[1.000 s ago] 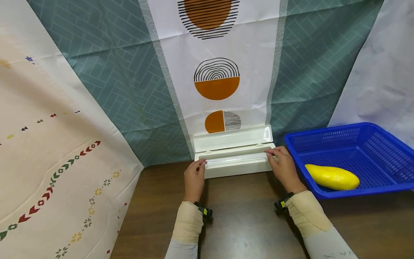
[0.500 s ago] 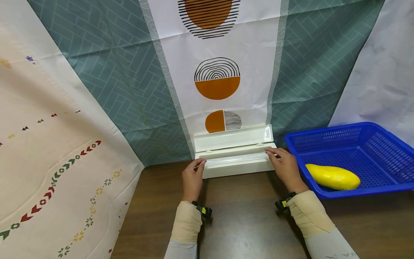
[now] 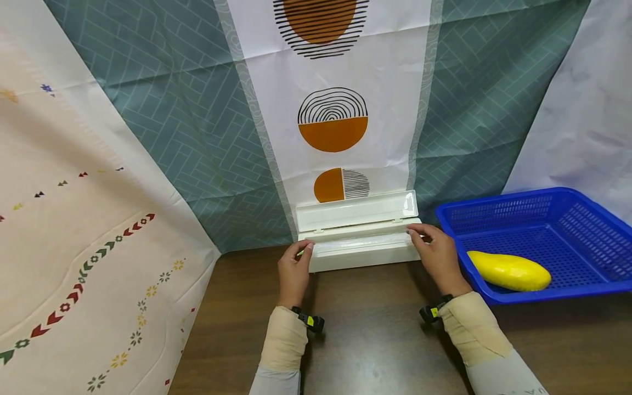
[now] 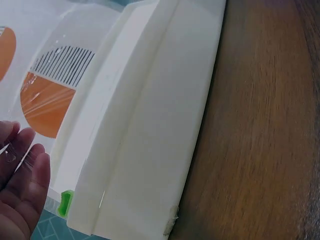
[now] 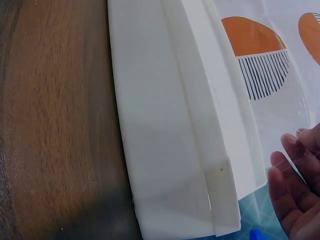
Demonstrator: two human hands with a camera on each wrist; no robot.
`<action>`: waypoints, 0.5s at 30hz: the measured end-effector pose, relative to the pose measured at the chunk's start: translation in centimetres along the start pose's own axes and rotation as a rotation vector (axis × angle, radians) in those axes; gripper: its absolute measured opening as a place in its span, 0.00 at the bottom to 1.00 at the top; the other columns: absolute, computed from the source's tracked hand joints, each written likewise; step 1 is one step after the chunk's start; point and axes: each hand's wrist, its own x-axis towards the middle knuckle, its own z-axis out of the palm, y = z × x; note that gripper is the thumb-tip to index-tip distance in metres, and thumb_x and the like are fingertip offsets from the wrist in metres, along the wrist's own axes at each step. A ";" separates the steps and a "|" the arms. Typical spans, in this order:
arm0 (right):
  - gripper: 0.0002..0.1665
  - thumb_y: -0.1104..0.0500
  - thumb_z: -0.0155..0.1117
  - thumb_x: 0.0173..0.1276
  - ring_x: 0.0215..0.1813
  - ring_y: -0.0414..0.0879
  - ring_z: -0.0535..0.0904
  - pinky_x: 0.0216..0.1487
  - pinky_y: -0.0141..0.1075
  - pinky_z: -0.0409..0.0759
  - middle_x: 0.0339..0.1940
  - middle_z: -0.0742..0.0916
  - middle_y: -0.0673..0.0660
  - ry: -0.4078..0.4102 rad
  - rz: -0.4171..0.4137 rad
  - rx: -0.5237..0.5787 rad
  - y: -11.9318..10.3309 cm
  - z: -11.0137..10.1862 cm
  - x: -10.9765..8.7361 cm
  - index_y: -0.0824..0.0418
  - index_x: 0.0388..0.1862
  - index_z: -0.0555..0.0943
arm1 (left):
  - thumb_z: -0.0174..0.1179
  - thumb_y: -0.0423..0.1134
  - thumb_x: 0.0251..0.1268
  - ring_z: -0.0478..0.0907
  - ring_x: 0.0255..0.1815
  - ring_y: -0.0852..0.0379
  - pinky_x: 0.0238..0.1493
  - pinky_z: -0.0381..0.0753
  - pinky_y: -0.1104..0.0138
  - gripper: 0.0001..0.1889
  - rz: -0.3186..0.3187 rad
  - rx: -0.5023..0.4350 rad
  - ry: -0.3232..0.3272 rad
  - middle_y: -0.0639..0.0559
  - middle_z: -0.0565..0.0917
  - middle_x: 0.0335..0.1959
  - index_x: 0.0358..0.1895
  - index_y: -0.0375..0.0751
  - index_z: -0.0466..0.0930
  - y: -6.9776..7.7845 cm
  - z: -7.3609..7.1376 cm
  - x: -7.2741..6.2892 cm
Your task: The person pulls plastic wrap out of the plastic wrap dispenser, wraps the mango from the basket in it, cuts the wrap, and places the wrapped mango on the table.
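A long white cling film dispenser (image 3: pixel 365 258) stands at the back of the table, its lid (image 3: pixel 356 212) tipped back. Clear cling film (image 3: pixel 360 241) spans the opening between both hands. At the left end, my left hand (image 3: pixel 293 272) pinches one edge of the film between thumb and fingers. My right hand (image 3: pixel 438 259) pinches it likewise at the right end. In the left wrist view, creased film (image 4: pixel 47 105) shines in front of the patterned cloth, and a green tab (image 4: pixel 65 202) sits at the dispenser's end. The right wrist view shows film at the fingers (image 5: pixel 295 150).
A blue perforated basket (image 3: pixel 498 297) is close by the right hand. Inside lies an elongated, glossy yellow fruit or vegetable (image 3: pixel 508 271). Patterned cloth (image 3: pixel 197 153) hangs right behind the dispenser. The brown wooden table (image 3: pixel 370 329) extends in front.
The left hand has shifted slightly left and the right hand slightly right and up, both keeping their pinch on the film. The dispenser and basket stay put.
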 end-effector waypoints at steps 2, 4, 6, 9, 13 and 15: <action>0.10 0.62 0.66 0.71 0.40 0.32 0.80 0.42 0.11 0.70 0.45 0.91 0.61 0.003 0.019 0.014 -0.1 0.0 0.0 0.63 0.48 0.88 | 0.64 0.44 0.71 0.83 0.49 0.56 0.48 0.81 0.68 0.09 -0.004 -0.010 0.002 0.52 0.89 0.45 0.45 0.46 0.89 0.1 0.0 0.0; 0.10 0.62 0.66 0.72 0.40 0.24 0.77 0.42 0.10 0.71 0.45 0.91 0.61 0.000 0.029 0.033 0.0 -0.1 -0.1 0.63 0.48 0.88 | 0.64 0.44 0.71 0.83 0.47 0.56 0.47 0.81 0.69 0.08 -0.004 -0.020 0.004 0.52 0.89 0.44 0.44 0.47 0.89 0.1 -0.1 0.1; 0.10 0.62 0.65 0.72 0.41 0.19 0.74 0.43 0.10 0.72 0.46 0.90 0.61 -0.005 0.033 0.051 0.0 -0.1 -0.2 0.63 0.49 0.87 | 0.64 0.43 0.71 0.83 0.47 0.56 0.47 0.81 0.71 0.08 -0.005 -0.033 0.006 0.51 0.89 0.44 0.44 0.47 0.89 0.2 -0.1 0.1; 0.10 0.62 0.64 0.73 0.43 0.19 0.73 0.44 0.10 0.72 0.47 0.89 0.61 -0.015 0.026 0.068 -0.1 -0.2 -0.4 0.64 0.49 0.86 | 0.64 0.43 0.70 0.84 0.45 0.55 0.46 0.81 0.72 0.08 -0.002 -0.052 0.008 0.50 0.89 0.44 0.45 0.46 0.89 0.4 -0.2 0.1; 0.10 0.63 0.62 0.74 0.46 0.28 0.78 0.47 0.11 0.73 0.49 0.88 0.61 -0.034 0.022 0.116 -0.3 -0.3 -0.5 0.65 0.49 0.85 | 0.64 0.43 0.70 0.86 0.42 0.53 0.45 0.81 0.71 0.08 0.003 -0.069 0.003 0.49 0.89 0.45 0.45 0.46 0.89 0.7 -0.3 -0.1; 0.10 0.64 0.61 0.75 0.46 0.33 0.82 0.48 0.12 0.74 0.50 0.88 0.61 -0.047 0.027 0.149 -0.4 -0.3 -0.5 0.65 0.49 0.84 | 0.64 0.43 0.71 0.87 0.42 0.53 0.45 0.81 0.71 0.08 0.003 -0.075 -0.001 0.49 0.89 0.45 0.46 0.46 0.89 0.8 -0.3 -0.1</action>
